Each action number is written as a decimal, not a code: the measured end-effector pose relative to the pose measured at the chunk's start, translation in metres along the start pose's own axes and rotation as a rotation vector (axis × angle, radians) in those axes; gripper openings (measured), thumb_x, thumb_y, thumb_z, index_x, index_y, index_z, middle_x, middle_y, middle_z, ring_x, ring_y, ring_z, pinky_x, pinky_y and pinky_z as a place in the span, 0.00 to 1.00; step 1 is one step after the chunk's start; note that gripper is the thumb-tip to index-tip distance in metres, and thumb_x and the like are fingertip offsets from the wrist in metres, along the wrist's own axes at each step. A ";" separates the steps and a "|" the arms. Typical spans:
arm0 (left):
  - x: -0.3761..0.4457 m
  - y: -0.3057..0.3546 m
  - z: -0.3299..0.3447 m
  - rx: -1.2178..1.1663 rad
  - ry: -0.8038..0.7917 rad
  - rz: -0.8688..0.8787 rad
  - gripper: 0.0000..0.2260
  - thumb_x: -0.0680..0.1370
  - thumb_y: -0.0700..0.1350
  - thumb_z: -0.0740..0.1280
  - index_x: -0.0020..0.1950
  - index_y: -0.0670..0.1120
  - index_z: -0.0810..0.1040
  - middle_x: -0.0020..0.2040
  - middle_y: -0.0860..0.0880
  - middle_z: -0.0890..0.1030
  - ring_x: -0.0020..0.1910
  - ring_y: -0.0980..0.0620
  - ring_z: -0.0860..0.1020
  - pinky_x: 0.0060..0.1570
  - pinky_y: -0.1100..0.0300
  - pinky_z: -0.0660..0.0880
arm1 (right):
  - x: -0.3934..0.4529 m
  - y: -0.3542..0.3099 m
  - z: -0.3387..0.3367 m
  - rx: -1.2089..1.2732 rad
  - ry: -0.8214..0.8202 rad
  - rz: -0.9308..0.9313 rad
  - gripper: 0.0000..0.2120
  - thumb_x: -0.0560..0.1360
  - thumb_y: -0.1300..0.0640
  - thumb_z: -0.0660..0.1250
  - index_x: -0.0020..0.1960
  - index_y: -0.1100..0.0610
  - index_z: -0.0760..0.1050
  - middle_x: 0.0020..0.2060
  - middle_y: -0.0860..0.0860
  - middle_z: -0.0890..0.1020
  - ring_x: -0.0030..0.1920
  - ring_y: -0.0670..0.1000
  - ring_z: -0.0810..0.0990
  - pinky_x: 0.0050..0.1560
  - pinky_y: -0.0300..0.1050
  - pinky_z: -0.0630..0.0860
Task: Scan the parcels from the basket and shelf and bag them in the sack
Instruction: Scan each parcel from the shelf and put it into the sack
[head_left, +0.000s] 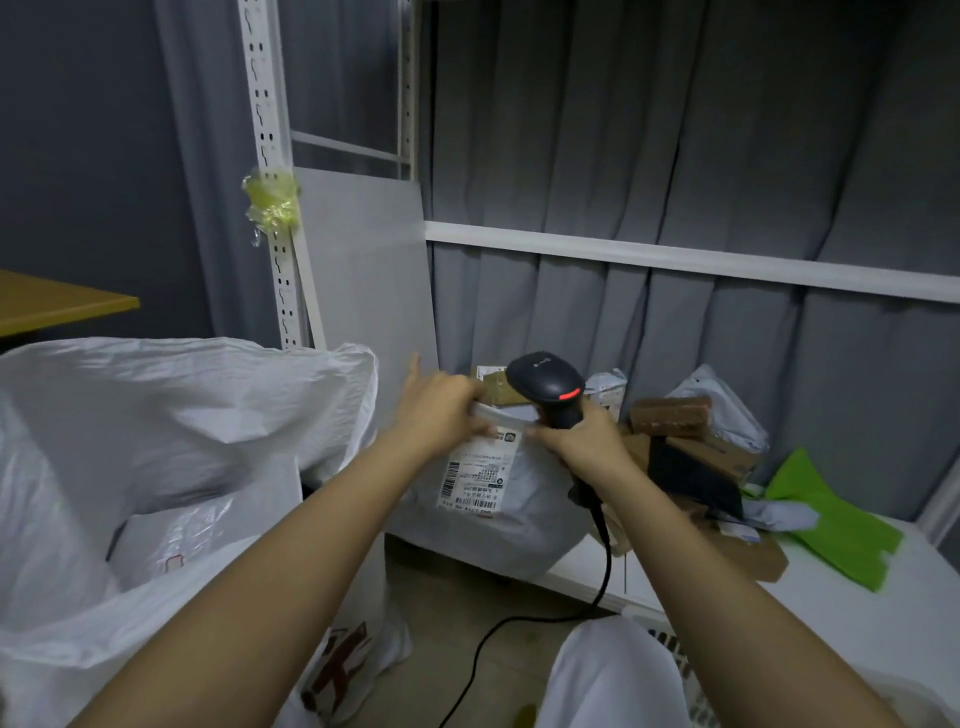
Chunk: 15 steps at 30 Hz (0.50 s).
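My left hand (439, 410) grips the top edge of a grey mailer parcel (498, 514) that hangs in front of the shelf, its white shipping label facing me. My right hand (582, 441) holds a black barcode scanner (548, 387) by its handle, and its fingertips also touch the parcel's top edge. The scanner's head sits just above the label. The big white woven sack (156, 426) stands open at the left, with a white parcel inside. More parcels (675, 421) lie piled on the white shelf (857, 613) at the right.
Brown boxes, grey mailers and a green bag (831, 519) crowd the shelf's back corner. The scanner's black cable (519, 623) trails to the floor. A white basket's rim (670, 644) shows beside my knee. A grey board leans on the shelf upright (270, 208).
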<state>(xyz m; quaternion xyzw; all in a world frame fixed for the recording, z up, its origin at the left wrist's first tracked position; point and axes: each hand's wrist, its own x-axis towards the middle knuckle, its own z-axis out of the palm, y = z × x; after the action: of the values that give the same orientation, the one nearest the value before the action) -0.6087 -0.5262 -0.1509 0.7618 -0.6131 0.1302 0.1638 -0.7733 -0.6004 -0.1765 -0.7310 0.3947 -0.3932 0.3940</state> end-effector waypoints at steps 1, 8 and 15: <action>-0.003 -0.004 0.003 -0.039 0.075 -0.006 0.16 0.72 0.57 0.71 0.56 0.51 0.79 0.55 0.50 0.80 0.63 0.48 0.74 0.74 0.45 0.44 | 0.000 0.001 0.001 0.010 0.020 -0.004 0.09 0.70 0.63 0.74 0.47 0.56 0.77 0.39 0.52 0.81 0.41 0.50 0.78 0.41 0.44 0.74; -0.035 -0.035 0.019 -0.999 0.127 -0.371 0.37 0.71 0.53 0.74 0.75 0.50 0.59 0.73 0.47 0.65 0.72 0.47 0.65 0.67 0.52 0.65 | 0.005 -0.005 -0.018 0.323 0.167 0.111 0.09 0.69 0.62 0.76 0.43 0.54 0.77 0.39 0.50 0.82 0.41 0.50 0.79 0.46 0.45 0.76; -0.019 -0.022 0.019 -0.979 0.056 -0.282 0.03 0.79 0.46 0.67 0.49 0.48 0.77 0.43 0.53 0.80 0.43 0.55 0.78 0.36 0.73 0.70 | 0.009 -0.001 -0.037 0.205 0.334 0.078 0.11 0.71 0.59 0.75 0.40 0.49 0.73 0.39 0.49 0.81 0.43 0.51 0.80 0.51 0.51 0.77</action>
<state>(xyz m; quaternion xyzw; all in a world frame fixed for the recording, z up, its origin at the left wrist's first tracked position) -0.5912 -0.5127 -0.1775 0.6673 -0.4890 -0.1752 0.5338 -0.8026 -0.6183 -0.1590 -0.5957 0.4404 -0.5318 0.4103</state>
